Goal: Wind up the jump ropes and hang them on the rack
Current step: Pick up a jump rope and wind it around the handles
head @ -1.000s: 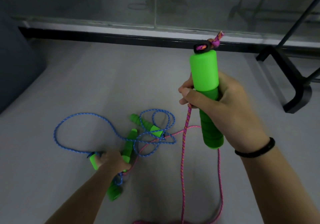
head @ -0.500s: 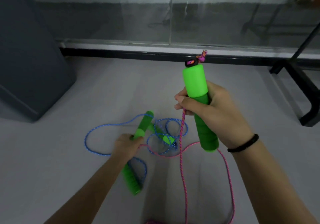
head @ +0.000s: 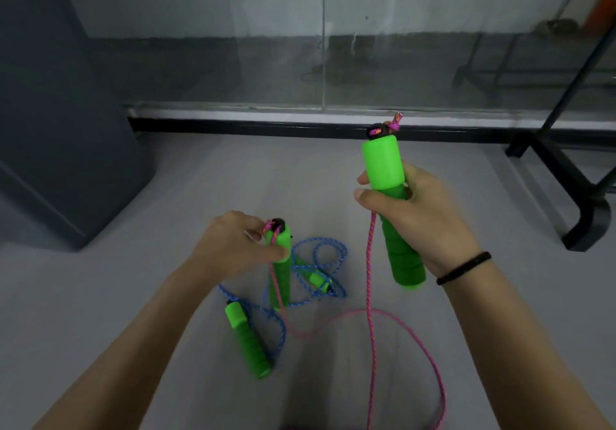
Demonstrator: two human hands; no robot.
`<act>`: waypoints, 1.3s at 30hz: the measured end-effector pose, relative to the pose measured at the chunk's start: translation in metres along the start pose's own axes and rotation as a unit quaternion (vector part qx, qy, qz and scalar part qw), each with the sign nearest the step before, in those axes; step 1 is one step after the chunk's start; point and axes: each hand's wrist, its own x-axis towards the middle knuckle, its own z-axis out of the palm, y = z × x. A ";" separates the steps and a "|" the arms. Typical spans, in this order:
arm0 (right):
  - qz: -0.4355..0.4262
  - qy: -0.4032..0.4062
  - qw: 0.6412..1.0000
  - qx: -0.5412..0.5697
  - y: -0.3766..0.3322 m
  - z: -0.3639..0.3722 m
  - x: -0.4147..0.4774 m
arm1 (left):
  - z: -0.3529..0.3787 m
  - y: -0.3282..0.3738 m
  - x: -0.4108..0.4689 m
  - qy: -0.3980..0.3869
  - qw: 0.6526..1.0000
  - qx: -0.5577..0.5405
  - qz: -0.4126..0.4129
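The right hand (head: 423, 216) was wrapped round one green handle (head: 383, 169) of the pink rope (head: 369, 296), holding it upright. The left hand (head: 233, 249) pinched the other handle (head: 281, 276) near its top. The blue rope (head: 328, 251) lay tangled on the floor (head: 233, 179). I think winding had not started yet. Next, the handles should come together so the pink rope can be looped.

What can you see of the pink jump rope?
The pink jump rope is a braided pink cord with two green foam-like handles, black-capped. The right hand grips one handle upright, a knot above its cap; the left hand holds the other handle lower. The cord hangs slack in loops, not wound.
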 end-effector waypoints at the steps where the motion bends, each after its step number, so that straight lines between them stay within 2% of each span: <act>1: 0.000 -0.004 1.000 -0.006 0.001 0.001 -0.001 | -0.003 0.003 -0.001 -0.010 0.999 -0.052 -0.006; 4: 0.002 -0.008 1.000 -0.026 0.002 0.004 -0.002 | -0.009 0.013 -0.005 -0.052 0.974 -0.220 -0.008; 8: 0.015 -0.025 0.994 -0.105 0.008 0.010 -0.002 | -0.010 0.022 -0.009 -0.118 0.912 -0.392 0.029; 12: 0.074 -0.115 0.990 -0.041 0.007 0.010 -0.005 | -0.006 0.022 -0.009 -0.191 0.850 -0.488 0.056; 15: 0.158 -0.191 0.965 0.089 -0.001 0.009 -0.010 | 0.003 0.021 -0.005 -0.213 0.823 -0.523 0.063; 17: 0.213 -0.238 0.929 0.185 -0.004 0.013 -0.013 | 0.010 0.022 -0.002 -0.198 0.824 -0.528 0.048; 19: 0.225 -0.242 0.916 0.228 -0.003 0.020 -0.014 | 0.015 0.030 -0.004 -0.132 0.873 -0.468 0.021; 21: 0.228 -0.196 0.921 0.246 -0.001 0.027 -0.012 | 0.018 0.039 -0.007 -0.035 0.923 -0.384 -0.007; 23: 0.232 -0.148 0.922 0.274 -0.001 0.028 -0.006 | 0.014 0.049 -0.012 0.059 0.935 -0.347 -0.028; 24: 0.233 -0.134 0.921 0.281 -0.003 0.027 -0.002 | 0.010 0.054 -0.014 0.070 0.937 -0.342 -0.027; 25: 0.230 -0.127 0.924 0.279 -0.007 0.026 0.002 | 0.006 0.059 -0.015 0.059 0.940 -0.336 -0.022; 28: 0.201 -0.104 0.940 0.256 -0.021 0.026 0.015 | -0.011 0.083 -0.017 -0.058 0.925 -0.375 0.019; 31: 0.148 -0.048 0.976 0.151 -0.051 0.022 0.034 | -0.039 0.117 -0.019 -0.117 0.906 -0.401 0.064; 34: 0.117 0.012 0.991 0.060 -0.106 0.002 0.051 | -0.081 0.151 -0.021 -0.175 0.896 -0.401 0.073; 39: 0.104 0.032 0.994 0.023 -0.227 -0.036 0.080 | -0.177 0.221 -0.024 -0.232 0.866 -0.418 0.143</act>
